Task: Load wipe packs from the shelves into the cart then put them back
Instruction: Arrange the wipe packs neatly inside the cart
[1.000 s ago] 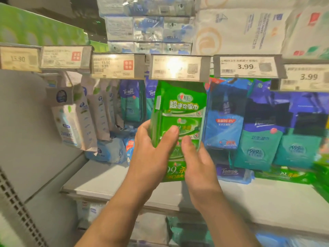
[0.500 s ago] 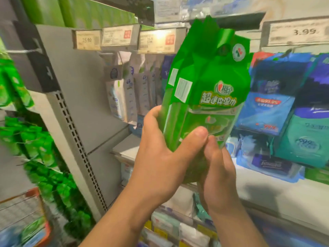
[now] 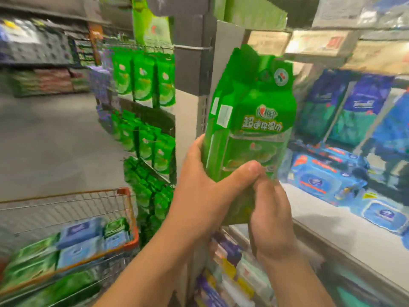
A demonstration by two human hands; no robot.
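So you've got the green wipe pack up in front of you, standing upright, clear of the shelf on your right and nowhere near the cart yet. It looks like a multi-pack, several slim packs bundled side by side, so it's tall and a bit floppy at the top, which is probably why you're using both hands down at the bottom end instead of pinching it by the header.

Your left hand is wrapped round the lower left edge, thumb across the front, fingers behind. Your right hand is curled in at the bottom right corner, fingers tucked against the pack, kind of steadying it from below. Both hands are definitely closed on it.

The cart sits low on your left, well apart from the pack, and already has a bunch of blue and green wipe packs lying flat in it. My guess is you're mid-load, swinging this one over to drop it on that pile. Maybe lay it flat like the others so it doesn't tip.

Blue packs are stacked on the shelf, and hanging green pouches fill the end rack past the cart. Everything's blurry at the edges.
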